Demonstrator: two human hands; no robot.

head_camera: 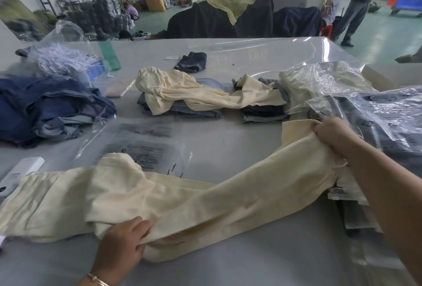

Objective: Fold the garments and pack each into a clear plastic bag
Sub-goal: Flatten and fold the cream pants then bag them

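We see a long cream garment (pixel 173 205) stretched across the near part of the table (pixel 239 148), running from the near left edge up toward the right side. Our left hand (pixel 123 242) grips the garment near its middle, fingers curled over a bunched fold of the cloth close to the near edge; a thin bracelet (pixel 98 280) sits on that wrist. Our right hand (pixel 331 135) holds the far end of the garment lifted off the table by the right edge, fingers closed round gathered fabric. Under the garment's middle lie flat clear plastic bags (pixel 139 146) with printed text, left of the table's centre. At the right edge, bagged garments (pixel 376 121) are piled, dark ones in front and a pale one behind. Toward the middle, another cream garment (pixel 194 91) is draped over two stacks of folded denim (pixel 182 112). At the left edge sits a heap of dark blue denim (pixel 52 107), and behind it a bag of white tags (pixel 61 59). A small dark folded piece (pixel 191 62) lies toward the far edge.
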